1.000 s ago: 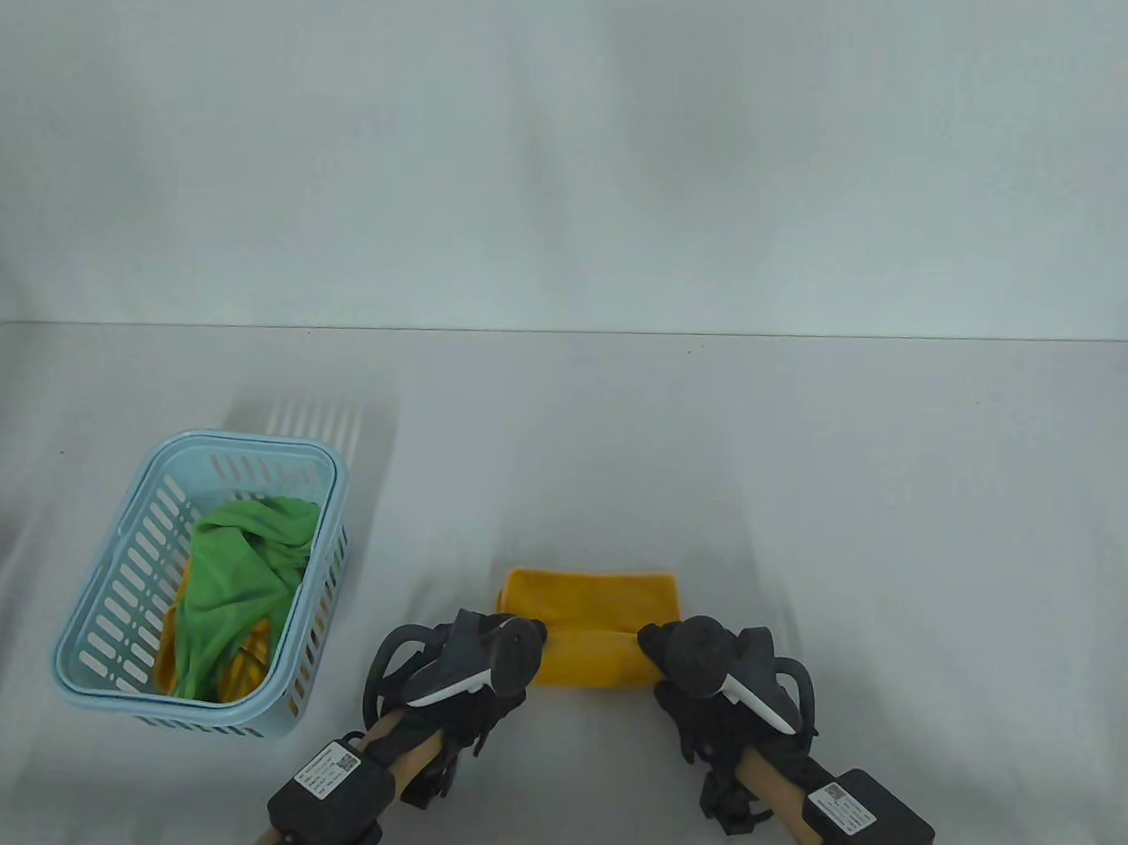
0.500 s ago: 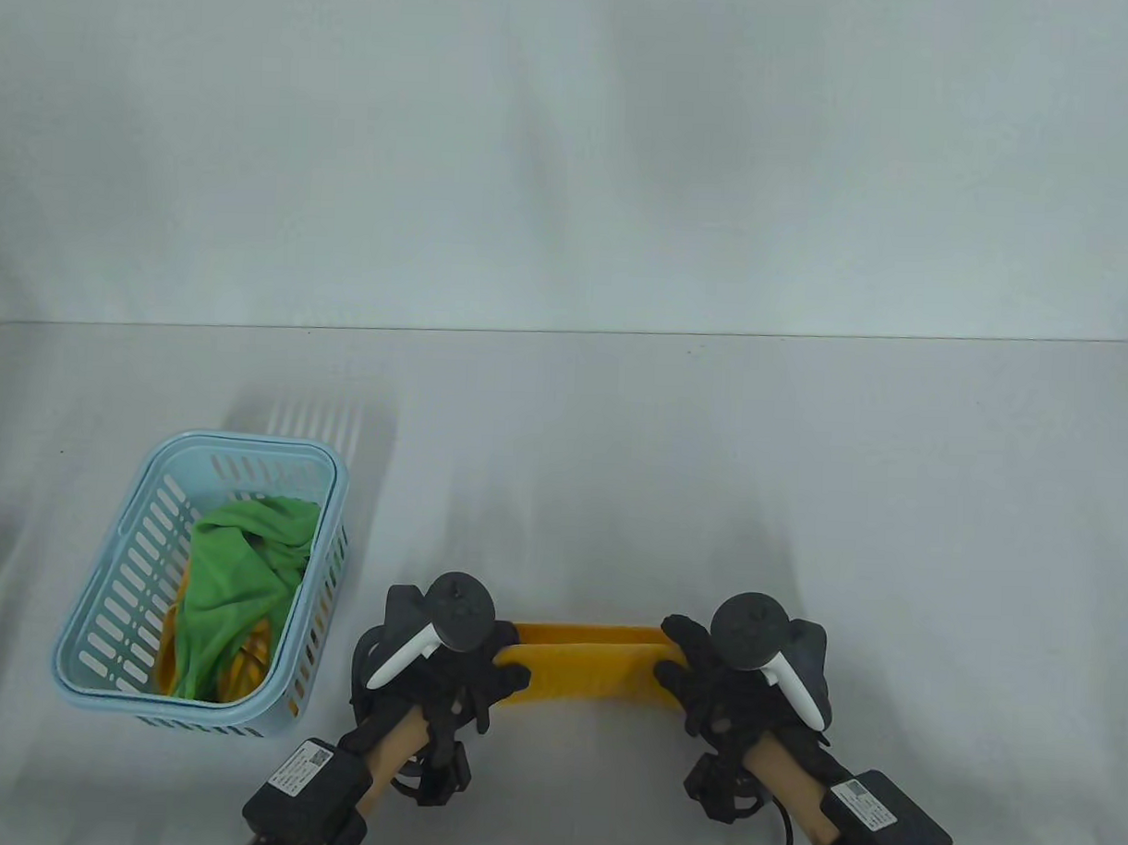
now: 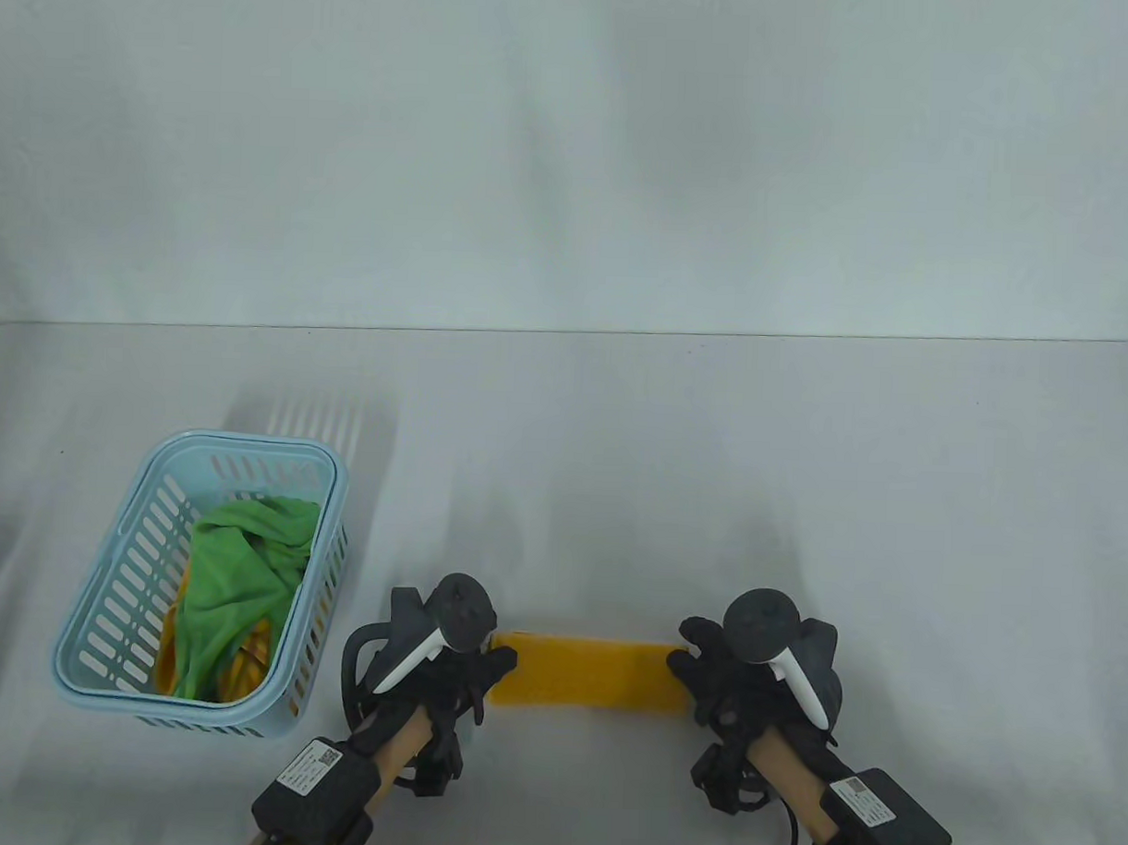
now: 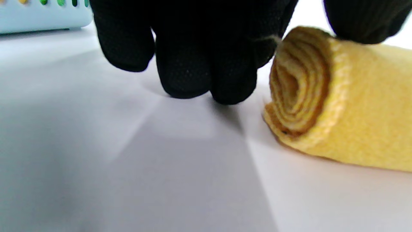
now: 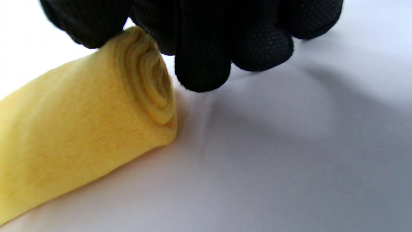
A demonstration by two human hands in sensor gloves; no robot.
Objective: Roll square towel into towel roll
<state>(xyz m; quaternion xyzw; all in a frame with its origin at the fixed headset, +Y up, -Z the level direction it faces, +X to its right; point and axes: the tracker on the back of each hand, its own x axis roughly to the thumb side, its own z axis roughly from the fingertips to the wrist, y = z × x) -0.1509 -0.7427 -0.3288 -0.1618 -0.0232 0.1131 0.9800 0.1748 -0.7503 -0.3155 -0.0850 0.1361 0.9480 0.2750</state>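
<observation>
From the wrist cams you get the spiral ends the table cam hides, and the yellow towel [image 3: 585, 673], half-rolled a second ago, is now a full roll lying left-right near the table's [image 3: 618, 461] front edge, left hand [image 3: 444, 668] and right hand [image 3: 731, 682] gripping its ends.

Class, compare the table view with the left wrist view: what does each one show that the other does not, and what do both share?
Only the table view shows the right hand and the green cloth inside the blue basket. Only the left wrist view shows the spiral layers at the end of the yellow towel roll. Both show the roll, the left hand at its end, and part of the basket.
</observation>
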